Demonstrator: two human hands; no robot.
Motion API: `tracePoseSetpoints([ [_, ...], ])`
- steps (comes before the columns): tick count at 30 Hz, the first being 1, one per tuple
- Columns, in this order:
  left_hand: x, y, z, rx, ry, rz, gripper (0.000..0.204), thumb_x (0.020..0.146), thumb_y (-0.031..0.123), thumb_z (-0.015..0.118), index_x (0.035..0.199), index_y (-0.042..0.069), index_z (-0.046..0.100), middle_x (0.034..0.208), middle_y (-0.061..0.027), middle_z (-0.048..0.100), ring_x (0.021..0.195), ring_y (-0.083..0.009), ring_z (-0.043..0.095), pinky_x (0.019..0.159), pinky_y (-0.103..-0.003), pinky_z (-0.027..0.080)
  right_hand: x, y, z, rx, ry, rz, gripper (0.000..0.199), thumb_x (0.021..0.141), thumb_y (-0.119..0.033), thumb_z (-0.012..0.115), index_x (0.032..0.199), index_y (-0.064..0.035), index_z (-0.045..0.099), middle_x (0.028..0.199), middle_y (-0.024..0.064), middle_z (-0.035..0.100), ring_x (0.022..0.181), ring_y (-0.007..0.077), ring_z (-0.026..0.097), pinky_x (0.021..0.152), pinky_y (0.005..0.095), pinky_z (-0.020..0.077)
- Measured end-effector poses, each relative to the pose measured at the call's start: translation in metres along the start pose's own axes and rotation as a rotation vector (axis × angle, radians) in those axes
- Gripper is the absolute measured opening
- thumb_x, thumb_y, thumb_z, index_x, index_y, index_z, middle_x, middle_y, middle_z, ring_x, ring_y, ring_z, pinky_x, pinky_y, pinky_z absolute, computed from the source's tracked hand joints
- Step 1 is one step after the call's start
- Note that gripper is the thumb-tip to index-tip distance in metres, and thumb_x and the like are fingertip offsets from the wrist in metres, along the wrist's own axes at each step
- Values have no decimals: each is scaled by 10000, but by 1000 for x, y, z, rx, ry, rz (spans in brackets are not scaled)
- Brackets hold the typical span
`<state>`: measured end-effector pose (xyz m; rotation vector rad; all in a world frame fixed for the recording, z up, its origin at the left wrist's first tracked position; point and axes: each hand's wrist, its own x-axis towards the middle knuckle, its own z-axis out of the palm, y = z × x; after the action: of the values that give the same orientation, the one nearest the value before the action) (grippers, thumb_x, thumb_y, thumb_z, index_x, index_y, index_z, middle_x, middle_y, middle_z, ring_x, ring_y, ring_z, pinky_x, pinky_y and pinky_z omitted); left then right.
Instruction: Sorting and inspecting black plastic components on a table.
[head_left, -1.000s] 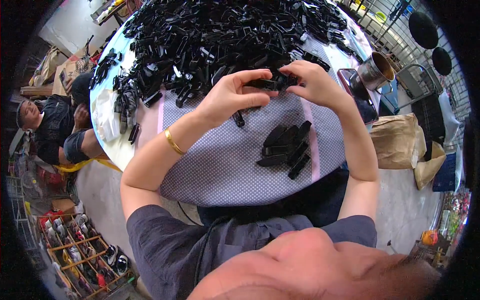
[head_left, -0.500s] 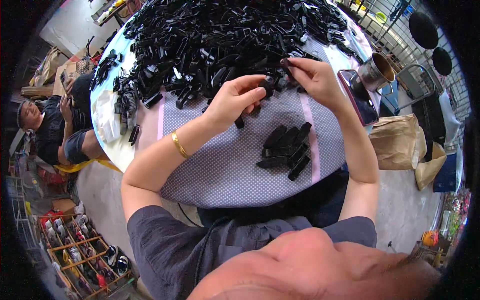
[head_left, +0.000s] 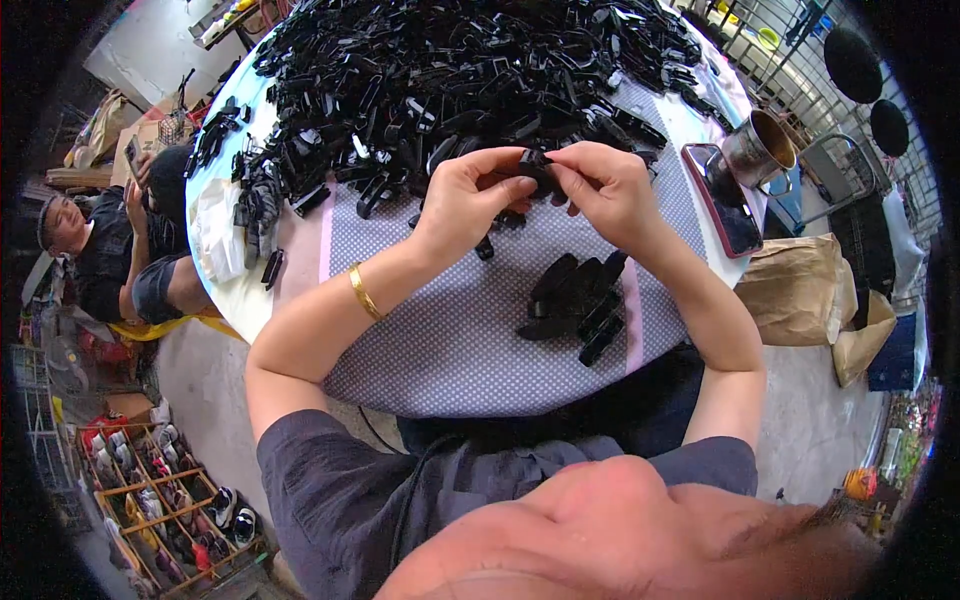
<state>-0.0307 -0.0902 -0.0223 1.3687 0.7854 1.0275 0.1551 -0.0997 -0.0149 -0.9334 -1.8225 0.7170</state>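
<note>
Both of my hands meet over the near side of the pile. My left hand (head_left: 472,192) is closed, thumb and fingers pinching a small black plastic piece (head_left: 534,160). Against the piece's right side press the thumb and fingertips of my right hand (head_left: 608,190); whether they hold a second part is hidden. Beyond them a large heap of similar black plastic pieces (head_left: 400,90) covers the far tabletop. A small group of black pieces (head_left: 575,305) lies nearer to me, below my right hand. One loose piece (head_left: 484,247) rests just under my left hand.
The round table has a dotted grey cloth (head_left: 450,340). At its right are a phone (head_left: 725,200) and a metal mug (head_left: 758,150). Dark gloves (head_left: 258,210) and white cloth (head_left: 215,225) lie left. A person (head_left: 105,245) sits beyond; paper bags (head_left: 795,290) stand right.
My right hand has come left and down from the heap's edge to meet my left hand at the black piece. The left hand has stayed nearly in place.
</note>
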Motion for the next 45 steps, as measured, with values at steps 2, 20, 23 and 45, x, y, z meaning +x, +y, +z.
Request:
tracePoseSetpoints([
  [2,0,-1,0,-1,8,6,293,812,-8,587,1101,-39,556,895,-90,637,743,-115,610,674,-230,523,1,0,-1,-140,2,-154,130,832,-21,544,922,49,606,788,70,593,602,91,577,496,206,459],
  [20,4,7,-7,-60,-110,85,239,847,42,547,1075,-13,596,1009,-63,621,870,-96,567,781,-221,460,-2,-2,7,-126,-145,-25,311,755,-222,689,931,12,587,700,66,565,647,109,546,565,236,442],
  [23,2,12,-10,-9,-137,126,224,835,21,551,1048,-17,611,1002,-61,625,861,-104,570,785,-214,452,-2,-2,8,-281,-136,-106,268,747,-171,689,915,13,591,701,80,574,589,138,536,549,234,434],
  [45,-42,15,23,570,-625,459,345,766,130,643,1094,50,574,894,-132,586,799,-295,568,723,-361,472,50,37,0,-855,-185,-581,256,702,-174,636,949,-123,593,1220,66,487,1209,247,395,1026,467,241],
])
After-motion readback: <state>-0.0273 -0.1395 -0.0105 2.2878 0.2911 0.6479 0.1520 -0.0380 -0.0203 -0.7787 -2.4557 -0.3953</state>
